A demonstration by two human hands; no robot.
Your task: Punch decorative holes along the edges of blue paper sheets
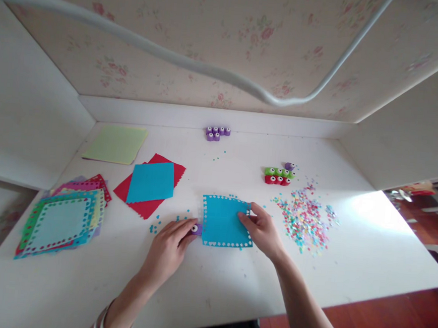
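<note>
A blue paper square (224, 221) lies in front of me, with small punched shapes along its edges. My right hand (261, 230) pinches its right side between thumb and fingers. At the sheet's left edge my left hand (173, 241) grips a purple craft punch (196, 229) with a white button on top. The punch meets the paper's edge; whether the paper sits inside its slot I cannot tell. Small blue paper cutouts (156, 224) are scattered beyond my left hand.
Punched sheets (61, 220) are piled at the left, near pale green paper (115, 144). A plain blue square (151, 183) rests on red paper (150, 210). Purple punches (217, 132) stand at the back, green and red punches (277, 180) at right. Colourful confetti (307, 219) covers the right side.
</note>
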